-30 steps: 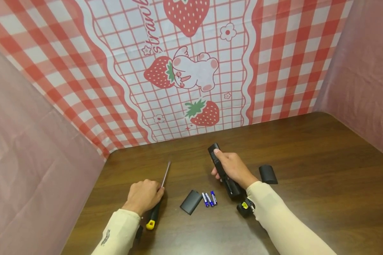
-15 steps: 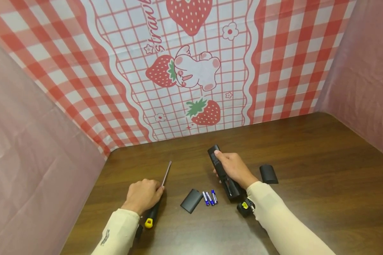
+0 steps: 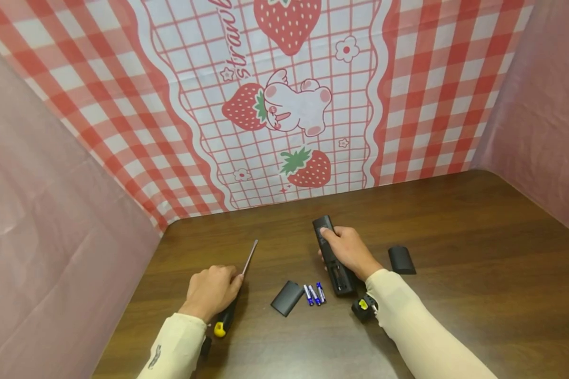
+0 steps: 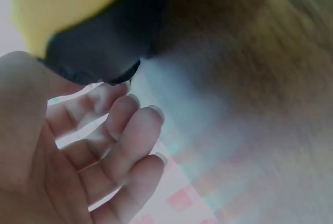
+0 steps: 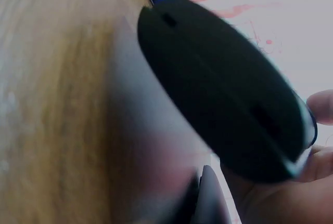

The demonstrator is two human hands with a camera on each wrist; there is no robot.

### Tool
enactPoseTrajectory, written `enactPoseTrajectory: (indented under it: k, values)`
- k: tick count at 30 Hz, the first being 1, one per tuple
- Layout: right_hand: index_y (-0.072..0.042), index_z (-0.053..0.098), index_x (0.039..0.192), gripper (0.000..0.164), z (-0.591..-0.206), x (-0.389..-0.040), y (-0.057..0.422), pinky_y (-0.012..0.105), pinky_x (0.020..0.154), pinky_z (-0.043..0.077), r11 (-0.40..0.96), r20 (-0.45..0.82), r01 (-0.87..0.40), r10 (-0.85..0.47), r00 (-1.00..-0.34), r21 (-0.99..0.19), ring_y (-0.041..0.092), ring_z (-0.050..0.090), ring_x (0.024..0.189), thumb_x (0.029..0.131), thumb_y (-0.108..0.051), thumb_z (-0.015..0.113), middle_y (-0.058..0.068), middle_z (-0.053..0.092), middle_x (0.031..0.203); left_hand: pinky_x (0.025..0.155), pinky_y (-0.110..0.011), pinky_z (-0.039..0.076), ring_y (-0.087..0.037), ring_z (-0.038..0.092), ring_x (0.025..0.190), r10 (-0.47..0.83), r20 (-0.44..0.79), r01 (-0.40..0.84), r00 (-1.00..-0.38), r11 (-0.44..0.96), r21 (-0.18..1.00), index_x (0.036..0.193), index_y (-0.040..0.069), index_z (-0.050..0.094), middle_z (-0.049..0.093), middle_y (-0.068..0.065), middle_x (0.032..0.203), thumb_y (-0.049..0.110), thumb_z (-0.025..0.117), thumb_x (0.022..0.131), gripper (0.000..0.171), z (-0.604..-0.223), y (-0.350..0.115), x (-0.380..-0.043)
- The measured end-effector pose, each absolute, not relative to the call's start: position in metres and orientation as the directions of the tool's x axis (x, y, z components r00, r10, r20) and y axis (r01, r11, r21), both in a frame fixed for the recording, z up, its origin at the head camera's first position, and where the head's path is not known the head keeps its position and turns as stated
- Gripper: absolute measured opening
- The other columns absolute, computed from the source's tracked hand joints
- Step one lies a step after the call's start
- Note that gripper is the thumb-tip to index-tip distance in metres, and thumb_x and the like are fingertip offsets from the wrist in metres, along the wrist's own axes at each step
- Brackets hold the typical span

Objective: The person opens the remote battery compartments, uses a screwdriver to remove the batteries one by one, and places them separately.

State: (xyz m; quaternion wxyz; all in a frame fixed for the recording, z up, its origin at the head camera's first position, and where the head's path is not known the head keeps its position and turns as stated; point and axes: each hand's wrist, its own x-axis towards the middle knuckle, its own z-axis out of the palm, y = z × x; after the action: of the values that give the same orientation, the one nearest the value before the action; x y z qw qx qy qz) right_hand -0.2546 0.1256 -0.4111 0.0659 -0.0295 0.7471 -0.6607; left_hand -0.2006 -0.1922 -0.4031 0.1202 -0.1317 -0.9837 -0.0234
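My right hand [image 3: 353, 250] grips a black remote control [image 3: 329, 252], thumb on its upper face and fingers beneath. The remote's bare battery compartment, toward its near end, faces up. From the right wrist view, the remote's dark rounded end [image 5: 218, 89] fills the middle. My left hand [image 3: 213, 289] holds a screwdriver [image 3: 225, 318] with a yellow and black handle, its metal shaft pointing away. Up close in the left wrist view, the handle [image 4: 99, 26] lies by the thumb, with the other fingers [image 4: 140, 135] loosely curled below. Three blue and white batteries [image 3: 315, 295] lie between the hands.
A flat black cover [image 3: 287, 298] lies left of the batteries. Another black cover [image 3: 401, 260], slightly curved, rests beyond the right forearm. The wooden table [image 3: 479, 226] ends at a strawberry-print cloth [image 3: 289, 105], with pink cloth on both sides.
My right hand has turned the remote so its battery compartment faces up more plainly. The left hand keeps its hold on the screwdriver, nearly still. The whole head view has shifted slightly.
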Motion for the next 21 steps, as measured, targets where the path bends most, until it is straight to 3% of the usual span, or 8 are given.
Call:
enactPoseTrajectory:
  k: [9, 13, 21]
  values:
    - [0.007, 0.060, 0.111, 0.040, -0.410, -0.262, 0.125, 0.041, 0.057, 0.058, 0.177, -0.052, 0.027, -0.143, -0.988, -0.984, 0.023, 0.067, 0.062, 0.104, -0.031, 0.051, 0.026, 0.070, 0.092, 0.053, -0.045, 0.048, -0.028, 0.059, 0.055, 0.340, 0.495, 0.346, -0.800, 0.934, -0.082, 0.078, 0.012, 0.070, 0.060, -0.004, 0.071, 0.024, 0.074, 0.087, 0.016, -0.399, -0.184, -0.195]
    - [0.007, 0.056, 0.117, 0.038, -0.407, -0.264, 0.122, 0.041, 0.058, 0.058, 0.212, -0.057, 0.024, -0.150, -0.987, -0.977, 0.023, 0.067, 0.064, 0.104, -0.029, 0.051, 0.026, 0.069, 0.093, 0.055, -0.044, 0.048, -0.026, 0.061, 0.057, 0.363, 0.512, 0.371, -0.779, 0.924, -0.090, 0.081, 0.012, 0.073, 0.062, -0.003, 0.072, 0.025, 0.074, 0.087, 0.014, -0.394, -0.177, -0.192]
    - [0.004, 0.046, 0.121, 0.034, -0.407, -0.271, 0.111, 0.042, 0.054, 0.057, 0.217, -0.059, 0.022, -0.167, -0.984, -0.976, 0.025, 0.067, 0.059, 0.102, -0.023, 0.053, 0.027, 0.067, 0.089, 0.047, -0.041, 0.045, -0.024, 0.055, 0.049, 0.376, 0.530, 0.389, -0.760, 0.916, -0.091, 0.072, 0.014, 0.067, 0.057, 0.001, 0.065, 0.025, 0.073, 0.087, 0.020, -0.388, -0.170, -0.185]
